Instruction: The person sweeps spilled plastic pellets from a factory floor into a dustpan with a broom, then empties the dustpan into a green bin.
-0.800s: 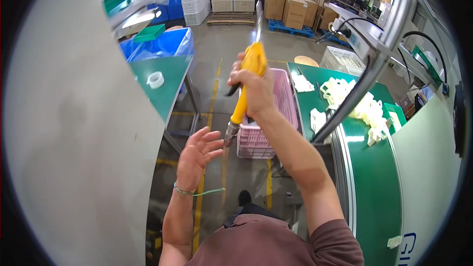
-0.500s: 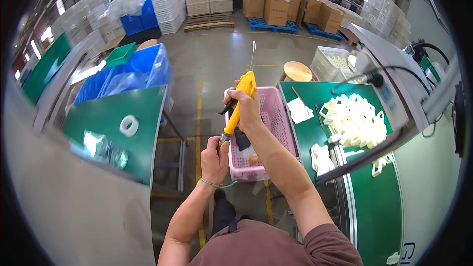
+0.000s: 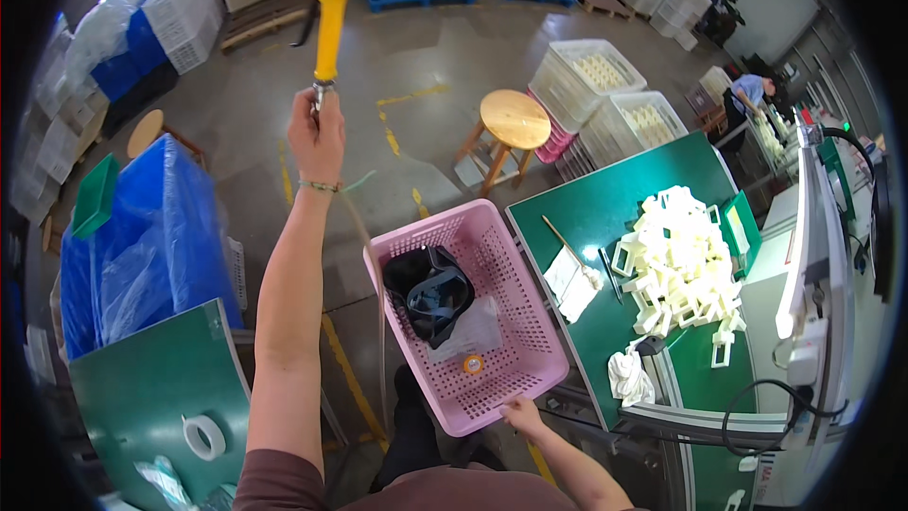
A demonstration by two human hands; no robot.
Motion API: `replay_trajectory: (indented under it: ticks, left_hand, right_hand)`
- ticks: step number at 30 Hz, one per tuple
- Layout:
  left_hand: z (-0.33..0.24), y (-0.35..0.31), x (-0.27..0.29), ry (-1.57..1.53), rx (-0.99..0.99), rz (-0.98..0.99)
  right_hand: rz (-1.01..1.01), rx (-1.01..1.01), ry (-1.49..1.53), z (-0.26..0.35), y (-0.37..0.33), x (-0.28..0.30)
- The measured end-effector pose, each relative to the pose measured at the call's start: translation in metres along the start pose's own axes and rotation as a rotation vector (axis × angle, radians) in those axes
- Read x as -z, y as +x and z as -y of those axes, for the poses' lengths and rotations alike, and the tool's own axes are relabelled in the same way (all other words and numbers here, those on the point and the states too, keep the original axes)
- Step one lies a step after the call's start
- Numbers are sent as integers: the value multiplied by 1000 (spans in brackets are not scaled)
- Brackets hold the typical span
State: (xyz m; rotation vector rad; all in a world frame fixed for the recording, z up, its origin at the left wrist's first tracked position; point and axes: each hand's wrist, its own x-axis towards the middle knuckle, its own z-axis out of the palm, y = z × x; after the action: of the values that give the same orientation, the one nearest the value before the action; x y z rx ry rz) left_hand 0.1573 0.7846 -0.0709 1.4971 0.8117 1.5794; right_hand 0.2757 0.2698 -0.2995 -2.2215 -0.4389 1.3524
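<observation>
My left hand [image 3: 317, 137] is raised far out in front, closed round the metal fitting at the lower end of a yellow air blow gun [image 3: 328, 33]. The gun points up, its nozzle cut off by the top edge and its black lever on the left side. A thin hose [image 3: 376, 274] hangs down from near my left wrist, past the basket's left side. At the near rim of a pink plastic basket [image 3: 461, 424], my right hand [image 3: 520, 412] grips the edge. Inside the basket lie a black bag-like item [image 3: 430, 298], a clear plastic bag [image 3: 468, 329] and an orange tape roll [image 3: 473, 364].
On the right, a green table [image 3: 586, 218] bears a heap of cream plastic parts [image 3: 681, 260], a cloth [image 3: 629, 378] and a paper [image 3: 572, 289]. A wooden stool [image 3: 515, 120] stands ahead. Left are a blue lined bin [image 3: 151, 255] and a green table [image 3: 151, 369]. A person [image 3: 747, 95] works far right.
My right hand has let go of the blow gun and come down to the basket rim. My left hand has carried the gun forward, up and left. The view has turned to the right.
</observation>
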Motion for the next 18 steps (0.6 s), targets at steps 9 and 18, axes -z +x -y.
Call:
replay_trajectory:
  ticks: [9, 18]
  left_hand:
    - [139, -207, 64, 379, 459, 480]
    - [182, -301, 117, 132, 1218, 370]
  right_hand:
    - [-147, -147, -65, -30, -44, -30]
    - [-170, -202, -197, -10, -74, -55]
